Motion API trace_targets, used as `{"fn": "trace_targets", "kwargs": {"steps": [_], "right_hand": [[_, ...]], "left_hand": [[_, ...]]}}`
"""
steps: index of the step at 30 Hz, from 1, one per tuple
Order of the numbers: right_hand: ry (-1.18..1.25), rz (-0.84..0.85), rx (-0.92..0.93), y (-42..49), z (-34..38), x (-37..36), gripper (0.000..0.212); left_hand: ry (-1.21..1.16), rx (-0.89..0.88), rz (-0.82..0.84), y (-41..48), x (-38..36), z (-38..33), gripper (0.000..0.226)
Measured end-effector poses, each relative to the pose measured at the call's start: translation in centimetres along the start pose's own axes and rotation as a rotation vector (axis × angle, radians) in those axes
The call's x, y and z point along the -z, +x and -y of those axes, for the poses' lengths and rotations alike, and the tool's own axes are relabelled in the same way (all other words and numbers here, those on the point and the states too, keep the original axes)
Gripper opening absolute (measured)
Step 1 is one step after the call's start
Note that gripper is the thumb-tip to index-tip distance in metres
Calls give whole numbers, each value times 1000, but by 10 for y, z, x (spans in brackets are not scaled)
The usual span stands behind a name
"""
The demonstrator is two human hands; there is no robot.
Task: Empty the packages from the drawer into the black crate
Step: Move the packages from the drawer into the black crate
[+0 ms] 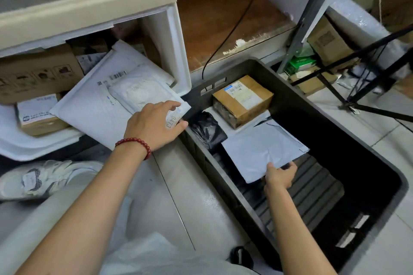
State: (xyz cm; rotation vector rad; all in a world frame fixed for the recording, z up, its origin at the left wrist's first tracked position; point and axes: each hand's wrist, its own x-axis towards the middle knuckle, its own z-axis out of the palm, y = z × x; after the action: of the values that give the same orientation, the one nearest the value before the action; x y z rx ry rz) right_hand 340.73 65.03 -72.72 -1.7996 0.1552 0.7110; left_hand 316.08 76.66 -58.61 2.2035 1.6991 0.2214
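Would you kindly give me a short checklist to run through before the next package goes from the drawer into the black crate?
1. Left hand has a grip on the small white mailer: ok, thumb and fingers pinch its corner.
2. Right hand is free: not ok, it holds the grey mailer by its near edge inside the black crate.
3. Room in the crate: ok, ribbed floor shows bare at the near end.
4. Small mailer lifts clear of the large white mailer under it: cannot tell.
5. Drawer emptied: not ok, a cardboard box and more remain.
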Motion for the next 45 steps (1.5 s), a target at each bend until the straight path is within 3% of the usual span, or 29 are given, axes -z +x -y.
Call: {"fn": "trace_targets", "kwargs": {"steps": [3,10,12,15,20,24,27,31,35,37,39,41,45], "right_hand": [[-88,61,-88,4,-27,-3,52],[-407,379,-190,17,-57,-17,41],[-534,464,-174,20,-58,-21,54],[-549,519,-99,7,-39,-27,43],[-387,495,158,-35,12,-48,46],[-320,668,365,-82,47,-77,40],[-394,803,444,-104,47,-103,51],[-505,913,429,-117,41,-139,76],[-443,855,403,-119,43,-170,79],[-433,835,380,-117,44,-181,79],[-503,832,386,-112,44,-189,71],[-578,859,424,-110,44,-191,49],[-540,854,524,-116,44,-177,30]], "left_hand": [[59,-11,-22,1,-1,-1,48],[85,45,-38,2,-2,19,46],[100,62,-35,2,-4,23,47],[119,90,-37,1,-4,30,48],[93,192,-132,1,-8,45,45],[85,287,-161,-1,-15,58,53],[53,329,-164,-1,-19,65,62],[-39,358,-138,0,-19,68,68],[-222,329,-128,3,-21,67,70],[-431,389,-171,6,-23,64,72],[-727,483,-238,8,-21,58,69],[-911,544,-278,9,-18,54,64],[-886,577,-331,9,-13,59,61]]}}
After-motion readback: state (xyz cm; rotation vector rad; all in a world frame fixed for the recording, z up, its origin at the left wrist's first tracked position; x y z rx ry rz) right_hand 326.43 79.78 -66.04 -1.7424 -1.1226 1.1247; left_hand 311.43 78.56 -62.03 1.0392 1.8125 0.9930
